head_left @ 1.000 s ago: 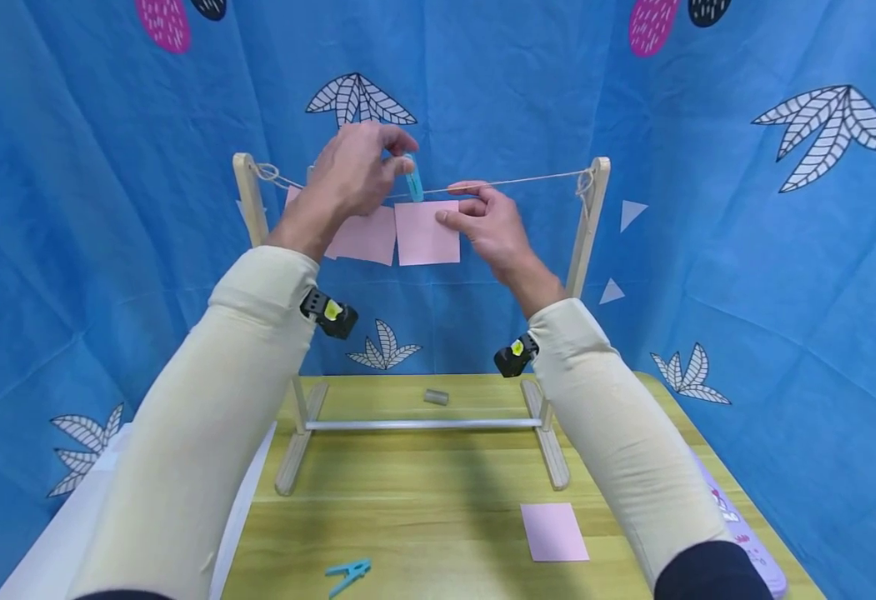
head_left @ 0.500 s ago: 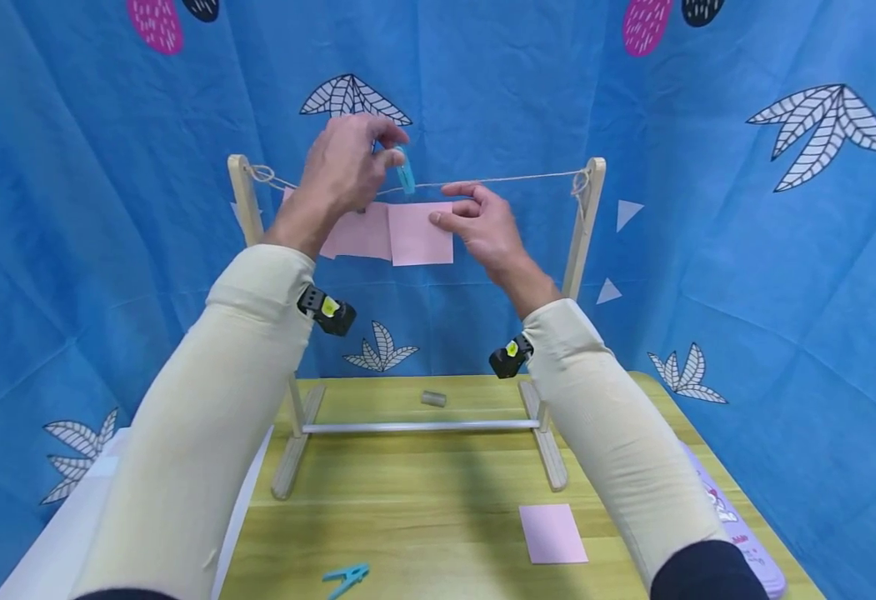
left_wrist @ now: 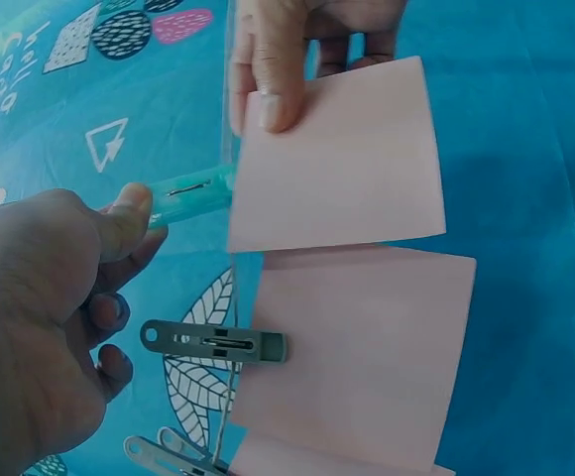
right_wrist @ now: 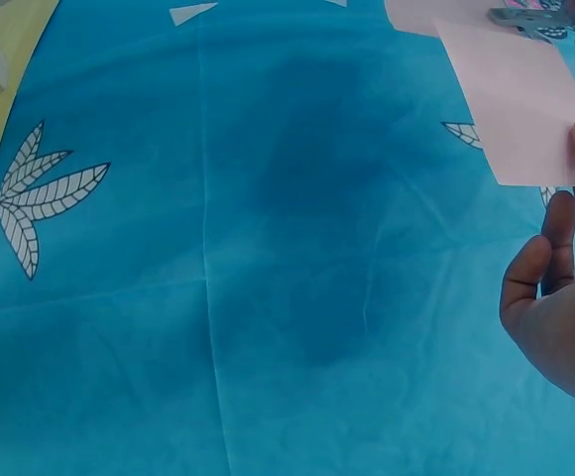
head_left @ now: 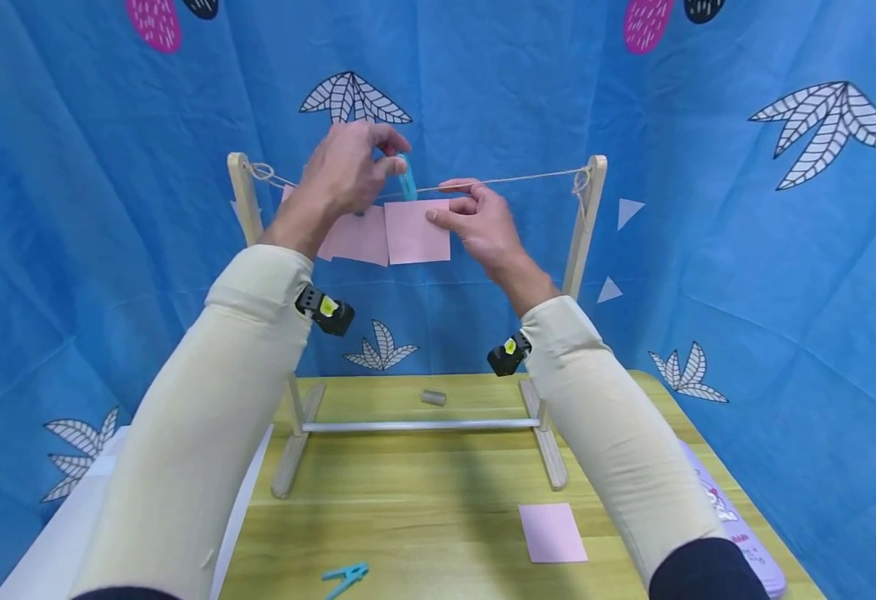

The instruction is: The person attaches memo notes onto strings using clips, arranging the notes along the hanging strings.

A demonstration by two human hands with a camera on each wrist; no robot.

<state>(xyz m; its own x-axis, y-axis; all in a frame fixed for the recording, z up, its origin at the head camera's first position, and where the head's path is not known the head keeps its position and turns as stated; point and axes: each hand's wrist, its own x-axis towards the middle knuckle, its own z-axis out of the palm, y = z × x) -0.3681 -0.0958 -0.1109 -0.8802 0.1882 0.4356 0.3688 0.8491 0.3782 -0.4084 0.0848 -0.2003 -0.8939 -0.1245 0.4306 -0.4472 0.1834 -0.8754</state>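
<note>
My left hand (head_left: 351,171) pinches a turquoise clothespin (head_left: 407,178) between thumb and forefinger, its tip right at the top edge of a pink paper square (head_left: 417,232). My right hand (head_left: 486,223) holds that square by its right side, thumb in front and fingers behind, up at the string (head_left: 528,177). Just left of it hangs another pink sheet (left_wrist: 367,347), clipped to the string by a grey clothespin (left_wrist: 218,342). Part of a further pink sheet and another grey clothespin (left_wrist: 164,455) show at the lower edge of the left wrist view.
The string runs between two wooden posts (head_left: 586,225) of a stand with a pale crossbar (head_left: 422,426). On the table lie a pink square (head_left: 553,533), a turquoise clothespin (head_left: 346,577), a small grey cylinder (head_left: 433,397) and a lilac case (head_left: 738,533) at right.
The left hand lifted the turquoise clothespin slightly off the paper's top edge, then lowered it back there. The right hand keeps holding the square, with little movement.
</note>
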